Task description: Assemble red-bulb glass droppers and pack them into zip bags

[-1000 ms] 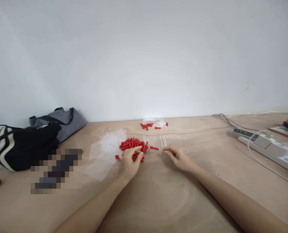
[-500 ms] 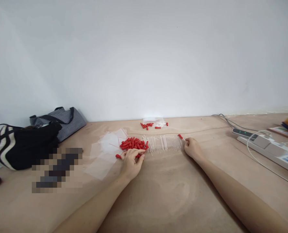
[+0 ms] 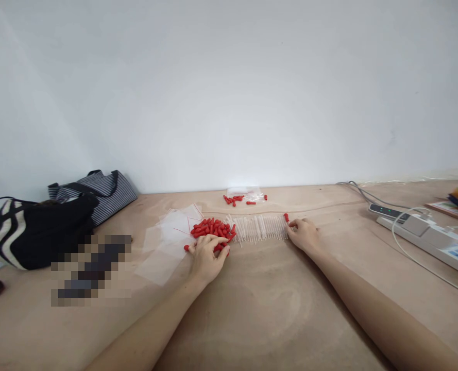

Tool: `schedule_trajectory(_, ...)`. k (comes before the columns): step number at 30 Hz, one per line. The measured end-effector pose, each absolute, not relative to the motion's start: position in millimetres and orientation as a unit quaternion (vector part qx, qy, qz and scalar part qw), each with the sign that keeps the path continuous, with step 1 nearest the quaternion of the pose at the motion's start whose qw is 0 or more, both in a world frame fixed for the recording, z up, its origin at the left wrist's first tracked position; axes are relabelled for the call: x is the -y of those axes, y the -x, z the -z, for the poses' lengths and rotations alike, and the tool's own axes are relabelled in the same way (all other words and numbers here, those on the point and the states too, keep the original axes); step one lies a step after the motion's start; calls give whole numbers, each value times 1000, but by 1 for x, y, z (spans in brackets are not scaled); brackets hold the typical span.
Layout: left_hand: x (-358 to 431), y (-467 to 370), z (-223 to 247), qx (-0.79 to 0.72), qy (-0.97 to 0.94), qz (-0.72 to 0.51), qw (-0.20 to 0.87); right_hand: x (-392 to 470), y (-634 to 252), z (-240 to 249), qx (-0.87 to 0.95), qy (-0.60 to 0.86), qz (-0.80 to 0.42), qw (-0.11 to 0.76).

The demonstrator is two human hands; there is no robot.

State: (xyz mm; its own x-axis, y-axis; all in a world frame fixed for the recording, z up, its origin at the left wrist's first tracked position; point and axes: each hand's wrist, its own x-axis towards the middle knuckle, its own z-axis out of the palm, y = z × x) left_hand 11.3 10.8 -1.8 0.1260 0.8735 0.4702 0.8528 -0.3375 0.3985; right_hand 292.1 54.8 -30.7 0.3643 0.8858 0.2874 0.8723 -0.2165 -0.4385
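A heap of red rubber bulbs (image 3: 212,226) lies on the wooden table, and my left hand (image 3: 206,256) rests at its near edge. Red bulbs show between my left thumb and fingers and beside the hand; whether they are gripped is unclear. To the right of the heap, several thin clear tubes (image 3: 257,228) lie side by side in a row. At the row's right end, the fingertips of my right hand (image 3: 304,235) are closed at a tube topped with a red bulb (image 3: 286,218).
Clear plastic bags (image 3: 163,263) lie left of the heap. More red bulbs (image 3: 234,199) and a small bag (image 3: 244,191) are near the wall. A black bag (image 3: 54,232) and a striped bag (image 3: 115,198) stand left. A power strip (image 3: 425,242) with cables lies right.
My right hand has moved slightly left, and the red-bulbed tube is now more upright in line with the row. My left hand has barely shifted.
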Motion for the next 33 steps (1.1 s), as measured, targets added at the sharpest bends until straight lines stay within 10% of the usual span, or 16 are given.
schedule_trajectory(21, -18, 11, -6, -417, -884, -202, -64, -54, -277, 12, 547, 800, -87, 230)
schedule_trajectory(33, 10, -15, -17, -365, -860, -246, 259, -5, -251, 18, 773, 450, -166, 415)
